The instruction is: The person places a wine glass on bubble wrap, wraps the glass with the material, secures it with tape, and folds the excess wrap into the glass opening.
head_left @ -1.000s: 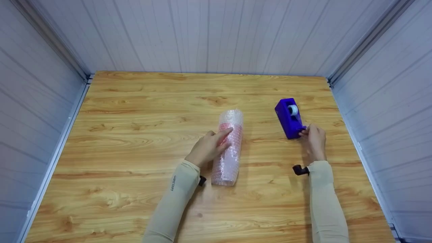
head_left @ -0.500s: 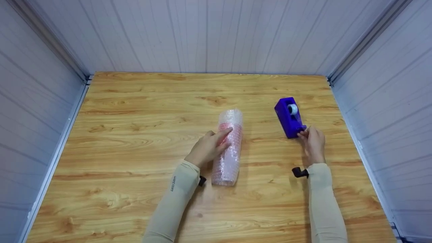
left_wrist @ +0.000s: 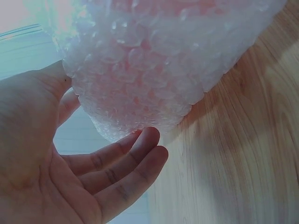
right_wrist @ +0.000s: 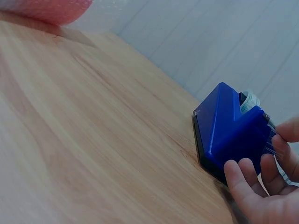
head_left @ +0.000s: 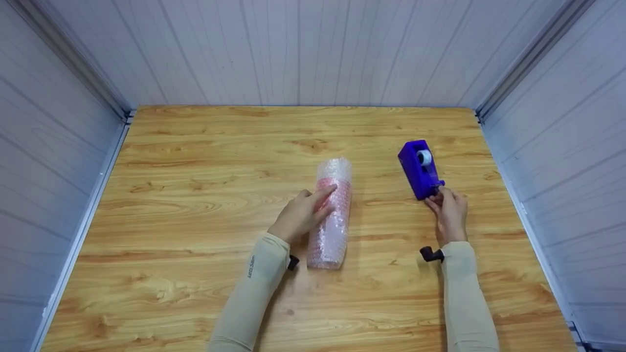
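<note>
R hand point(head_left: 451, 212) has slid a touch twd 7 o'clock vs. 1 sec ago, its fingers now lower at the cutter end of the blue tape dispenser point(head_left: 415, 176); L hand point(head_left: 299, 215), dispenser & bubble-wrapped roll point(head_left: 331, 234) look unmoved.

Positions: roll lies nr mid-desk point(head_left: 195, 234), long axis approx 12-to-6; dispenser is at its 2 o'clock, well apart. L hand comes in from the roll's 9 o'clock, fingers fairly straight & laid across the top, apparently just steadying it. R hand sits at the dispenser's 5 o'clock: thumb & forefinger appear to pinch the free end of the tape point(head_left: 427, 157), other fingertips up against the dispenser's side (per R wrist view).

Progress, my read: wrapping looks done, i.e. bubble wrap goes all round in a tube w/ red showing thru. Taping barely begun: no strip can be made out on the roll, & tape's apparently not yet cut. Left, prob.: draw out a length, tear it off, stick it over the wrap's edge. Can't tell where that edge is.
</note>
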`<control>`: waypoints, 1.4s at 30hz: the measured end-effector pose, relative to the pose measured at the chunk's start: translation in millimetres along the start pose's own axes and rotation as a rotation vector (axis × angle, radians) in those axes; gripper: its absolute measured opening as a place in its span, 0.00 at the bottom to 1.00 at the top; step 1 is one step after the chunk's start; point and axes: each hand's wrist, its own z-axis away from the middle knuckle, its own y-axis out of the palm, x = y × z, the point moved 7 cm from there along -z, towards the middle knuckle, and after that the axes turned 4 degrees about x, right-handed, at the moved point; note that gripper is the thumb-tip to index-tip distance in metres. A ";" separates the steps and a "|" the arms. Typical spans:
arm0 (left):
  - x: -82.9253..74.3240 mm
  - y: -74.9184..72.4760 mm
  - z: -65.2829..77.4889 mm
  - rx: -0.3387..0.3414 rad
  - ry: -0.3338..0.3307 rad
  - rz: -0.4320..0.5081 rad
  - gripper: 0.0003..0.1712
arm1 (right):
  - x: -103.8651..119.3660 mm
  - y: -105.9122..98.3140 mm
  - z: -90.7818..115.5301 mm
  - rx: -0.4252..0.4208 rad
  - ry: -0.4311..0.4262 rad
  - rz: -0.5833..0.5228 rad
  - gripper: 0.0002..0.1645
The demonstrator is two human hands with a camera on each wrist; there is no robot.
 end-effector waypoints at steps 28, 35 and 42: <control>1.5 2.1 2.0 0.011 -0.039 0.050 0.33 | -18.5 -8.8 -4.3 -0.012 0.041 -0.202 0.07; 0.4 3.0 1.1 0.009 -0.037 0.035 0.33 | -21.4 -10.4 4.0 0.041 -0.063 -0.154 0.10; -1.1 2.8 1.0 0.002 -0.026 0.034 0.33 | -23.1 -12.0 9.8 0.081 -0.136 -0.140 0.05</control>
